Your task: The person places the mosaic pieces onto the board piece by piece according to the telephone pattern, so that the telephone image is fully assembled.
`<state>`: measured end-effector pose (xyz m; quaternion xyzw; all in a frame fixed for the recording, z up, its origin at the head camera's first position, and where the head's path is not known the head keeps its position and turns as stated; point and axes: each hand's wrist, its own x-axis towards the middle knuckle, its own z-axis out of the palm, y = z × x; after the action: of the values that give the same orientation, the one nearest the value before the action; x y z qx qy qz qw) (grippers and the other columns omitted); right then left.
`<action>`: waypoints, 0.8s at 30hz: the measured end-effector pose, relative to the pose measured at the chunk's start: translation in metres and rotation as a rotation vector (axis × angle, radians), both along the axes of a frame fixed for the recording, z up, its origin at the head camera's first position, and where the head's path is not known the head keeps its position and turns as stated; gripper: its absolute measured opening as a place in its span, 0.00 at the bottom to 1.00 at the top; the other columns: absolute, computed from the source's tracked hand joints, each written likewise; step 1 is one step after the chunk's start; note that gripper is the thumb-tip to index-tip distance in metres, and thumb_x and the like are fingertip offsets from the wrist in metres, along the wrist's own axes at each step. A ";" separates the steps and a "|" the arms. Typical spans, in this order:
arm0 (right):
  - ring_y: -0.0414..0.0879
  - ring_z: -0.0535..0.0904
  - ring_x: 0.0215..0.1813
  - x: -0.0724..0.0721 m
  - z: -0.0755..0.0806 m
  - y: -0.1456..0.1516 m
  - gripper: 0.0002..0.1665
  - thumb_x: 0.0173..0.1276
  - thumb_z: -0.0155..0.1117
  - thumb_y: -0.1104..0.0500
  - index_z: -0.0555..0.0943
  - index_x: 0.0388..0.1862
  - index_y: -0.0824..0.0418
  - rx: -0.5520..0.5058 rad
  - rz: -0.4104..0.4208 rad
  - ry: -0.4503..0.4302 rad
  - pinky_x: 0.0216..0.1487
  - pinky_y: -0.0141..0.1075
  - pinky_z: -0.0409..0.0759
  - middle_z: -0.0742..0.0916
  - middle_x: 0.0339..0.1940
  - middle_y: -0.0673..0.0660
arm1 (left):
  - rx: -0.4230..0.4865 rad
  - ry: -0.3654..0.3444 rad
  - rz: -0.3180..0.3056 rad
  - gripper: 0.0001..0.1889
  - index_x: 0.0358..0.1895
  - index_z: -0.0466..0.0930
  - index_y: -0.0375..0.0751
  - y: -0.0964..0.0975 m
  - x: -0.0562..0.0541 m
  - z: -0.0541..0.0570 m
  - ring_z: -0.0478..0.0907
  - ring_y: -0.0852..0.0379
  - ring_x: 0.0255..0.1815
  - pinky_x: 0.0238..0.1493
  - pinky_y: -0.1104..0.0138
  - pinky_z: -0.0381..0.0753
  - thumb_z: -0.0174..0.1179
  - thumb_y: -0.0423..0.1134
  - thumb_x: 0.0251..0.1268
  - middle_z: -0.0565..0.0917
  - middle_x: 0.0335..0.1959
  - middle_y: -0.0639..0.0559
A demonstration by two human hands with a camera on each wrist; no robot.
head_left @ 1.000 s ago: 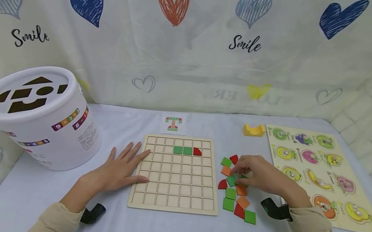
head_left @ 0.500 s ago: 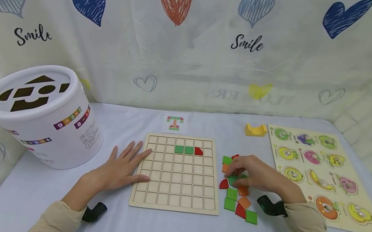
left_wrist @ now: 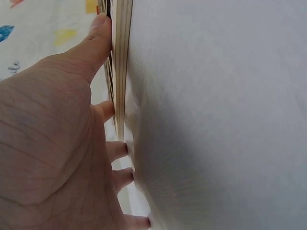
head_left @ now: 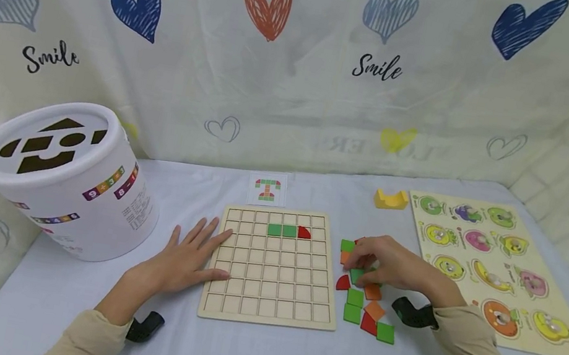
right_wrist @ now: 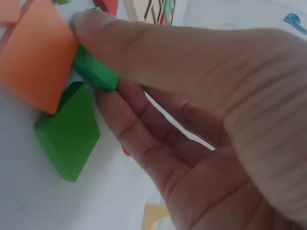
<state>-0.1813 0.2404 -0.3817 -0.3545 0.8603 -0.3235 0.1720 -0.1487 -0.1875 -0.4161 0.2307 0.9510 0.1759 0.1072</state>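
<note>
My left hand (head_left: 182, 261) lies spread at the left edge of the wooden grid board (head_left: 254, 273), thumb and index fingertip on the rim. In the left wrist view, its thumb (left_wrist: 93, 45) presses along the board's edge. Two green square tiles (head_left: 282, 230) and a red quarter-circle tile (head_left: 304, 232) sit side by side in one upper row of the grid. Right of the board, my right hand (head_left: 397, 264) reaches down into a loose group of tiles. It pinches a green square tile (right_wrist: 98, 72) between thumb and index finger. An orange tile (right_wrist: 38, 57) and another green tile (right_wrist: 69, 132) lie close by.
A small pattern card (head_left: 267, 190) lies behind the board. A large white tub (head_left: 138, 209) stands at the left. Behind the loose tiles is a yellow arched block (head_left: 390, 200). A fruit puzzle board (head_left: 457, 310) lies at the right, near the right forearm.
My right hand has shifted slightly left over the loose tiles, covering more of the red one at the back. My left hand stays on the board's edge.
</note>
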 end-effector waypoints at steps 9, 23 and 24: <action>0.49 0.83 0.40 0.000 -0.006 0.006 0.14 0.55 0.85 0.64 0.89 0.39 0.58 -0.070 -0.073 0.000 0.45 0.36 0.86 0.87 0.38 0.50 | -0.030 -0.016 0.007 0.46 0.85 0.53 0.46 0.002 0.001 0.006 0.38 0.32 0.86 0.73 0.24 0.35 0.56 0.66 0.75 0.46 0.86 0.34; 0.42 0.85 0.37 -0.005 0.001 -0.009 0.11 0.59 0.80 0.70 0.88 0.36 0.57 -0.124 -0.072 0.093 0.44 0.37 0.87 0.89 0.37 0.48 | -0.028 -0.007 0.007 0.46 0.85 0.52 0.47 0.000 0.001 0.004 0.38 0.32 0.86 0.73 0.24 0.35 0.56 0.66 0.75 0.46 0.86 0.34; 0.42 0.86 0.38 -0.006 0.002 -0.014 0.11 0.59 0.80 0.70 0.88 0.36 0.57 -0.137 -0.072 0.100 0.45 0.37 0.87 0.89 0.37 0.48 | -0.026 -0.007 0.007 0.46 0.85 0.53 0.46 0.000 0.001 0.004 0.38 0.31 0.86 0.73 0.24 0.35 0.56 0.66 0.75 0.46 0.86 0.34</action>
<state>-0.1873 0.2267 -0.3796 -0.3500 0.8559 -0.3693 0.0924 -0.1481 -0.1871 -0.4122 0.2251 0.9537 0.1646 0.1129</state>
